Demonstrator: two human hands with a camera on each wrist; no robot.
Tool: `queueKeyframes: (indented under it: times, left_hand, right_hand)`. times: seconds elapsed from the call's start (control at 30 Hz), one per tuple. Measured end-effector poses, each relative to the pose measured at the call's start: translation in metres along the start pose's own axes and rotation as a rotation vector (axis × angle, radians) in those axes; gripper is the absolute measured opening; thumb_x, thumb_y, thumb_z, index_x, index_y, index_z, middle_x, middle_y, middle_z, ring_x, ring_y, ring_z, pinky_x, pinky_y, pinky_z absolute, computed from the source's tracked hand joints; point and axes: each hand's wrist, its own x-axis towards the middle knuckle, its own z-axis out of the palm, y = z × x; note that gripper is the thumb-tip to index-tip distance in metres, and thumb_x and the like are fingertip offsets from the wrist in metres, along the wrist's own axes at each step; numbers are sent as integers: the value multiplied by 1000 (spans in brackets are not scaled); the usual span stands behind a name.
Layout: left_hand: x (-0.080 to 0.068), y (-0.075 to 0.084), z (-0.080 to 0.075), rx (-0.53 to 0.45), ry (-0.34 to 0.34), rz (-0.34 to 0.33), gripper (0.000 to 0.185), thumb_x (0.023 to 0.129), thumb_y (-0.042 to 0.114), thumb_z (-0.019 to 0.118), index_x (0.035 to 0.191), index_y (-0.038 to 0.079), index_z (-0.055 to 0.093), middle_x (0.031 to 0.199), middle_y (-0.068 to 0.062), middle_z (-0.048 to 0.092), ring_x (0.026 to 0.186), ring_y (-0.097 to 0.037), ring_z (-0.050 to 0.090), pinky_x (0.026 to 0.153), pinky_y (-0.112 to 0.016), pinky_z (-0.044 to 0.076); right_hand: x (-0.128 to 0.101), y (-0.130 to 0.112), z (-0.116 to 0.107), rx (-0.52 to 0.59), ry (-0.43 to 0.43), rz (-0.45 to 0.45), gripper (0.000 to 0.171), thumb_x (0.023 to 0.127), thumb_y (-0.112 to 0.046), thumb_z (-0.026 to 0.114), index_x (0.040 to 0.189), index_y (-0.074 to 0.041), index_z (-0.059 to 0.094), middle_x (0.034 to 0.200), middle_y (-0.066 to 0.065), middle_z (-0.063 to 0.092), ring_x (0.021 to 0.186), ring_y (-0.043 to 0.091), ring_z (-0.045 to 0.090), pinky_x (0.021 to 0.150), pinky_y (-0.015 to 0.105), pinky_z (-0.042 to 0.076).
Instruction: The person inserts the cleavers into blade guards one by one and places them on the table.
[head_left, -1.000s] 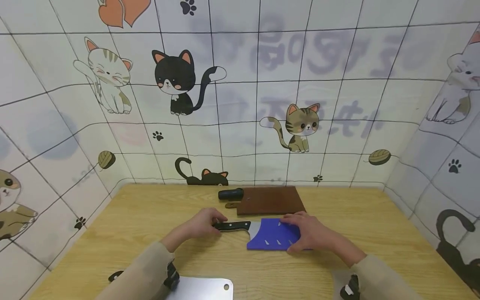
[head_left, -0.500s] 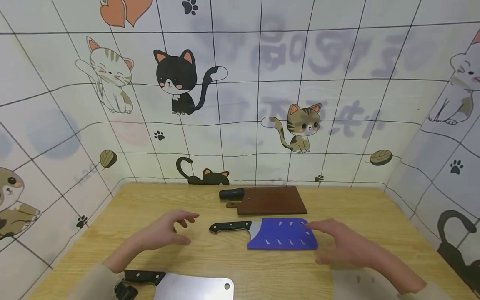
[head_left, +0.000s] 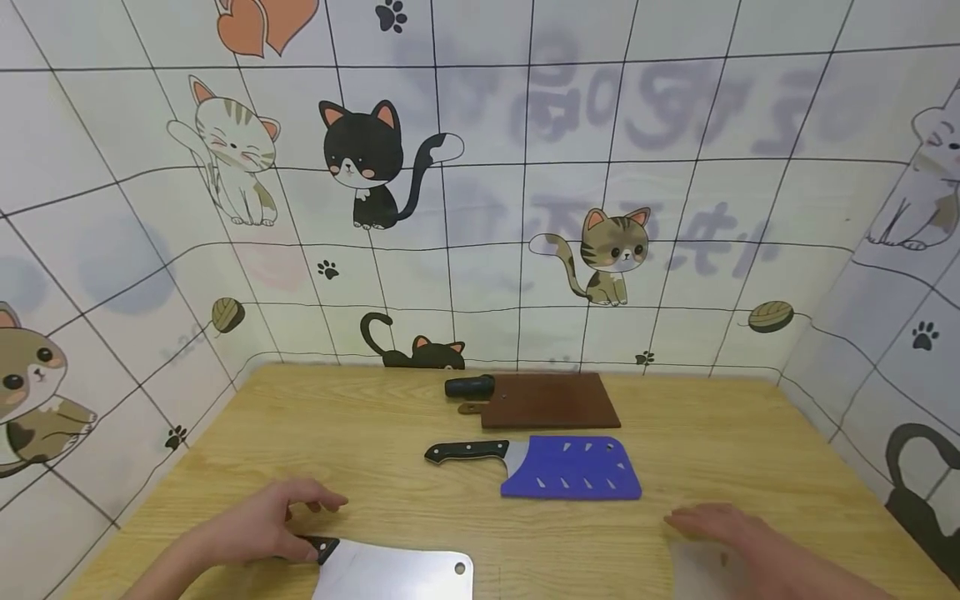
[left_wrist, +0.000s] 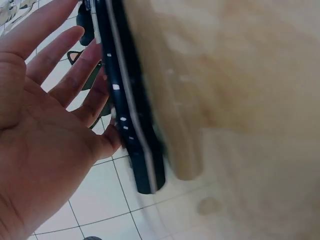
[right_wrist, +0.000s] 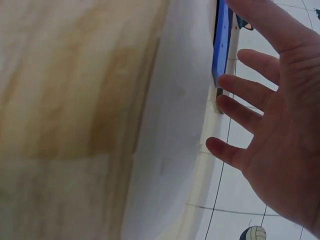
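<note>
Watching remotely: sheathed cleaver [head_left: 532, 468] lies flat on the wood tabletop [head_left: 337, 417], handle to the left, blue blade guard [head_left: 576, 467] over its blade, presumably to keep the edge covered. Bare cleaver [head_left: 397, 571] sits nearer the person, left of the sheathed cleaver, steel exposed. I see the left hand [head_left: 255, 521] at its black handle [left_wrist: 135, 110], likely there to stay off the blade; fingers loosely spread, gripping nothing, contact I can't tell. Right hand [head_left: 750, 546], nearer and right of the sheathed cleaver, is over a pale flat piece [head_left: 692, 575]; fingers wide, holding nothing. Just beyond the sheathed cleaver: brown flat piece [head_left: 551, 400], black grip [head_left: 468, 387] at its left end. All handles face left, probably lined up on purpose.
</note>
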Motion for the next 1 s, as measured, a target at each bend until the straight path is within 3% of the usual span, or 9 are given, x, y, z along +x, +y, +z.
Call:
queueKeyframes:
  times: [0.1, 0.2, 0.33, 0.4, 0.5, 0.6, 0.7, 0.8, 1.0]
  left_hand:
    - [-3, -5, 2, -30, -27, -35, 52, 83, 20, 86, 130, 8, 68, 126, -3, 68, 106, -9, 57, 86, -25, 48]
    - [-6, -10, 3, -74, -38, -43, 49, 84, 15, 85, 129, 4, 68, 122, -3, 68, 107, -8, 60, 88, -23, 47]
    - [-7, -14, 4, -114, -44, 13, 42, 85, 9, 82, 124, 0, 71, 114, -5, 67, 105, -10, 63, 85, -23, 50]
    - [-8, -15, 5, -92, -47, 44, 37, 85, 10, 82, 119, 2, 74, 112, -4, 65, 102, -10, 61, 82, -24, 51]
    - [-8, -16, 5, -23, -45, 60, 29, 83, 13, 84, 112, 9, 78, 111, 0, 61, 98, -8, 55, 80, -24, 51]
    - [-8, -16, 5, 31, -32, 56, 26, 83, 14, 85, 108, 13, 80, 108, 4, 60, 96, -7, 54, 79, -24, 50]
    - [-9, -17, 4, 43, -22, 76, 24, 84, 14, 84, 108, 13, 81, 104, 7, 61, 94, -6, 55, 76, -24, 51]
    - [-10, -17, 2, 49, -11, 121, 24, 87, 16, 81, 111, 11, 80, 103, 9, 66, 92, -4, 57, 73, -24, 51]
    - [-7, -14, 0, 100, 32, 163, 27, 90, 19, 81, 114, 8, 79, 104, 9, 73, 87, 0, 60, 67, -24, 52]
  right_hand:
    - [-7, 7, 4, 19, -104, 81, 81, 81, -64, 78, 148, -25, 54, 141, 3, 58, 122, 17, 57, 86, 43, 55]
    - [-11, 23, 9, -8, -138, 55, 75, 86, -60, 75, 146, -19, 57, 140, 6, 60, 122, 19, 58, 87, 45, 54]
    - [-21, 51, 21, -107, -38, -90, 65, 90, -51, 76, 144, -18, 59, 141, -5, 59, 122, 11, 57, 81, 40, 54]
    - [-28, 63, 24, -126, -11, -108, 64, 90, -48, 77, 144, -22, 58, 141, -13, 58, 121, 7, 57, 79, 38, 54]
    - [-35, 73, 23, -51, -47, -80, 62, 92, -42, 77, 147, -24, 56, 142, -14, 57, 122, 2, 55, 79, 35, 54]
    - [-39, 72, 17, 72, -117, -1, 63, 92, -40, 77, 149, -23, 54, 141, -5, 59, 121, -2, 53, 81, 36, 53]
    - [-42, 67, 13, 175, -170, 99, 62, 94, -39, 76, 150, -22, 54, 140, 9, 59, 119, -5, 50, 86, 50, 52]
    - [-43, 63, 13, 147, -130, 114, 62, 91, -39, 78, 147, -24, 56, 136, 16, 59, 115, -3, 50, 78, 60, 51]
    - [-40, 61, 16, -37, 2, 30, 66, 86, -41, 82, 144, -20, 58, 128, 5, 61, 108, 3, 52, 73, 42, 51]
